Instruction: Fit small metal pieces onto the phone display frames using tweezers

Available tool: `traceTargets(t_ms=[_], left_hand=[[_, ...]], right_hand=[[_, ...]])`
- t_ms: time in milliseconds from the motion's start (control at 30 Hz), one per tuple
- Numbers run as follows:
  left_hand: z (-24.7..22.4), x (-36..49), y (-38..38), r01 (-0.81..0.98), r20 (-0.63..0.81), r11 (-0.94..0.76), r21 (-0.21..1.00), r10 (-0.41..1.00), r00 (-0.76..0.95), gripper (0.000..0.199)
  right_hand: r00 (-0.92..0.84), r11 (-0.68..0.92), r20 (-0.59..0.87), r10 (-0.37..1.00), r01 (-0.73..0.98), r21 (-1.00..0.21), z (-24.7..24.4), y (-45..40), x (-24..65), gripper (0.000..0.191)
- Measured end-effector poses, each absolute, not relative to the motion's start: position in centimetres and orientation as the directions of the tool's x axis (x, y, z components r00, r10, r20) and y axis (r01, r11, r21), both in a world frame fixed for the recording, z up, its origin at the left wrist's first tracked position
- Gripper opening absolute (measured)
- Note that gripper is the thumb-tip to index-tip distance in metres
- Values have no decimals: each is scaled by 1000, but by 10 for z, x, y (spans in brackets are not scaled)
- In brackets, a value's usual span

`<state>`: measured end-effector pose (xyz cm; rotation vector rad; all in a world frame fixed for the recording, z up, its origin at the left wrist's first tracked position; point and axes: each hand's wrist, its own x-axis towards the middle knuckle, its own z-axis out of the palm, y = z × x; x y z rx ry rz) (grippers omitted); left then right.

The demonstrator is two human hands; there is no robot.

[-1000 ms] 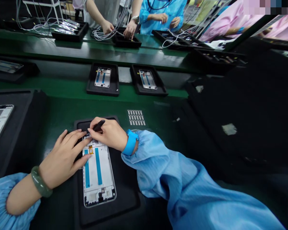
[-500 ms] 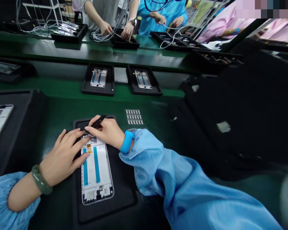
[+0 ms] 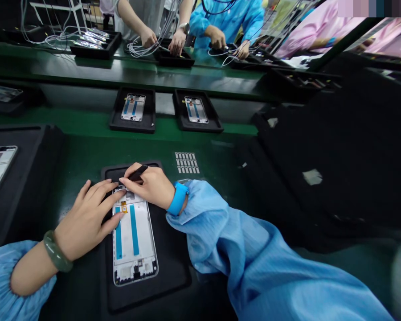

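Phone shell (image 3: 126, 240), one: lying open side up in a black tray (image 3: 173, 263) straight in front of the person, its far end under both hands. Bears two blue strips (image 3: 134, 229) and, towards the far end, an orange ribbon (image 3: 124, 207).

Left hand (image 3: 82, 220), one: palm down, fingers spread, fingertips on the shell's far left part, thumb at or just beside the ribbon; gripping nothing that I can make out.

Right hand (image 3: 152, 186), one: fingers closed round a dark tool (image 3: 139, 172), above the shell's far end. Tool tip hidden from where I stand.

Handling note: close work, by my judgement, wanting short, light strokes. Left fingertips best bear evenly on the shell so it cannot slide; thumb best clear of the ribbon, which could crease. A low, steady right wrist should spare the surface from scratches.

Nearby: pale tabs (image 3: 187, 163), three rows, on the green bench (image 3: 217, 165) beyond the tray. Farther off: two more trays (image 3: 149, 118), each holding a similar shell.
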<state>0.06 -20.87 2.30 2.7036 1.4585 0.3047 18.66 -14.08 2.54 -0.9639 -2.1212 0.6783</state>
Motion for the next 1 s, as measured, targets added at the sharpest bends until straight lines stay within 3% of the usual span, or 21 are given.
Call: traceTargets(t_ms=[367,500,567,633,733,833,1000], left_hand=[[24,2,-208,827,141,-545,141,837,528,43],[23,3,-209,832,124,-545,106,837,533,41],[26,4,-211,834,129,-547,72,834,536,38],[32,7,-211,829,122,-558,33,825,551,36],[47,10,-193,841,77,-539,49,841,535,35],[57,14,-146,922,138,-385,31,915,378,42],[42,17,-50,978,160,-208,-24,965,209,43]], right_hand=[[-499,596,381,779,396,-699,23,-141,187,17],[-354,549,426,833,430,-716,30,-138,191,21],[-305,570,482,821,483,-665,37,-134,199,22],[-383,607,474,793,566,-558,46,-130,207,19],[-579,613,215,786,687,-390,52,-129,217,22],[-626,602,13,780,744,-291,50,-128,221,34],[-522,525,85,849,816,-241,44,-110,231,41]])
